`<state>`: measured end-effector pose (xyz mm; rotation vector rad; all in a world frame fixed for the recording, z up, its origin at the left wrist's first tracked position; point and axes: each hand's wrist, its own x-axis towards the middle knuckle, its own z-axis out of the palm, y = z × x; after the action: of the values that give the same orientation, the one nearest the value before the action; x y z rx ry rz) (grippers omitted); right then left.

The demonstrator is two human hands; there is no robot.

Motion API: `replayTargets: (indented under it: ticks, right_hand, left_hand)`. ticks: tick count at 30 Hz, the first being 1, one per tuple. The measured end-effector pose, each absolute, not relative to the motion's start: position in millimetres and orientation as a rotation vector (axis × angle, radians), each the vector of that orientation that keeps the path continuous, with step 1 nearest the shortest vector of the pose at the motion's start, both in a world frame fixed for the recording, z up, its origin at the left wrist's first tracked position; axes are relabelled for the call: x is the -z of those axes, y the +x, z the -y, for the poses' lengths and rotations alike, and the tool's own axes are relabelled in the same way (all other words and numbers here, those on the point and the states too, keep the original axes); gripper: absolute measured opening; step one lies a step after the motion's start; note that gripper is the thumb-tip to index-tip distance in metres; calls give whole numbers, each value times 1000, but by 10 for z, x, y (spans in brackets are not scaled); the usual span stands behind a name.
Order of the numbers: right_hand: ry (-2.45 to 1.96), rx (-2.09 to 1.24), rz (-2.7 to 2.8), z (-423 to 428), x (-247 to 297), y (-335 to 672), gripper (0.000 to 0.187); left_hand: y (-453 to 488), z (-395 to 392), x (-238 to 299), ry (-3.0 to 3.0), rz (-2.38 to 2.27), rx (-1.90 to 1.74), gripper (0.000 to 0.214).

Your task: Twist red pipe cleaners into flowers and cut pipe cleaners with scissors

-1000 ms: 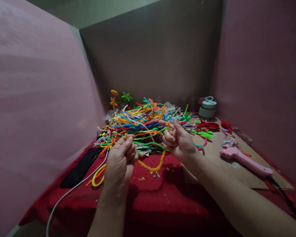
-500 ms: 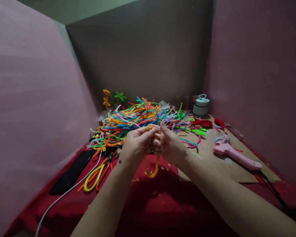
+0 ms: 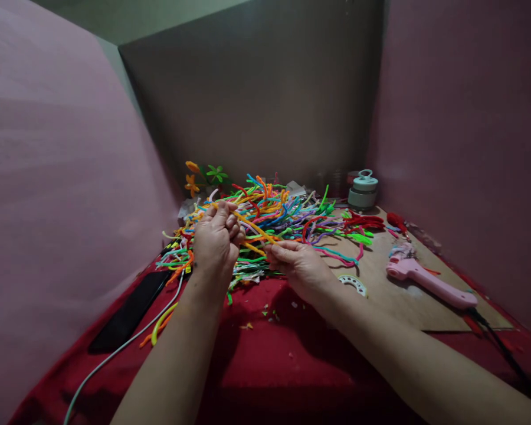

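Note:
Between my two hands runs a yellow-orange pipe cleaner (image 3: 257,229), held in the air in front of the pile. My left hand (image 3: 216,241) is closed around its left part, with the fingers curled. The thumb and fingers of my right hand (image 3: 301,265) pinch the right end; the lower strand also leads to this hand. Behind both hands lies a big heap of multicoloured pipe cleaners (image 3: 287,213), partly covered by my left hand. A white ring with cut-outs (image 3: 354,284) shows beyond my right wrist, partly hidden.
A pink hand tool with a black cord (image 3: 433,286) lies on the brown board (image 3: 380,307) at right. At left are a black phone-like slab (image 3: 128,316), a white cable (image 3: 128,345) and a yellow handle (image 3: 160,321). A lidded jar (image 3: 363,192) and orange flowers (image 3: 191,184) stand behind.
My hands were together at the centre and have moved apart, left hand up and left. The pipe cleaner's hanging loop is now drawn out between them. My left arm now hides most of the coloured handles.

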<state>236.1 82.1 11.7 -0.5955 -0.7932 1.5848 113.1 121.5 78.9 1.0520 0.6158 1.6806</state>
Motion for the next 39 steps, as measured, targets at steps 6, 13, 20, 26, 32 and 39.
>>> replayTargets:
  ticks: [6, 13, 20, 26, 32, 39]
  right_hand:
    - [-622, -1700, 646, -835, -80, 2372, 11]
    - [-757, -1630, 761, -844, 3, 2333, 15]
    - [-827, -1579, 1085, -739, -10, 2263, 16]
    - [-485, -2186, 848, -758, -46, 2326, 33]
    - [-447, -2208, 852, -753, -8, 2329, 29]
    - [-501, -2209, 782, -723, -27, 2298, 24]
  left_hand:
    - [1155, -1328, -651, 990, -602, -1742, 23]
    - [1134, -1371, -570, 865, -569, -1581, 24]
    - [1093, -1325, -573, 911, -489, -1594, 27]
    - [1064, -1323, -552, 882, -485, -1509, 25]
    - [1095, -1262, -532, 920, -487, -1469, 20]
    - [1097, -1261, -535, 909, -487, -1495, 23]
